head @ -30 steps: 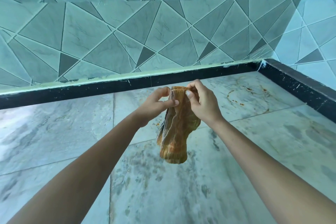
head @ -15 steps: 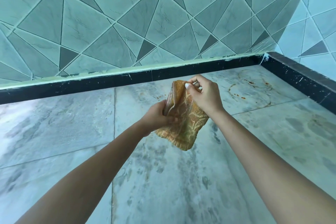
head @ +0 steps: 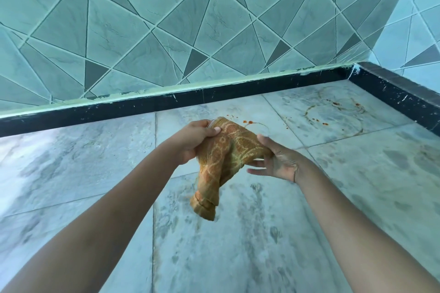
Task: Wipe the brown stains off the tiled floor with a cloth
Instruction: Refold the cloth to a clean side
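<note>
Our left hand [head: 192, 141] has its grip closed round the top edge of the cloth [head: 222, 159], with the fingers curled over the fold and the thumb pressed on its face. Our right hand [head: 279, 160], palm turned up at 3 o'clock from the cloth, pinches the cloth's right corner under the thumb. Two lower fingers [head: 256, 164] lie straight beneath it, and the fingers behind the fabric are hidden.

The cloth is orange-brown with a pale looping pattern. We hold it in the air above the floor [head: 71, 162], stretched between both hands, and its loose end hangs bunched toward 6 o'clock.

The floor is pale marbled tile with dull grey smears. Brown spots [head: 248, 122] lie just past the cloth at 1 o'clock. A thin brown arc beside them runs behind the cloth and our right thumb, so part of it is covered. Farther out at 2 o'clock, toward the corner, overlapping brown rings [head: 333, 112] carry more specks.

A scuffed black skirting [head: 142, 107] crosses at 12 o'clock and turns at the corner. Above it rises a wall [head: 142, 31] of green triangular tiles. Our left forearm [head: 107, 209] comes in from 7 o'clock and our right forearm [head: 345, 221] from 5 o'clock, both covering the near tiles.
</note>
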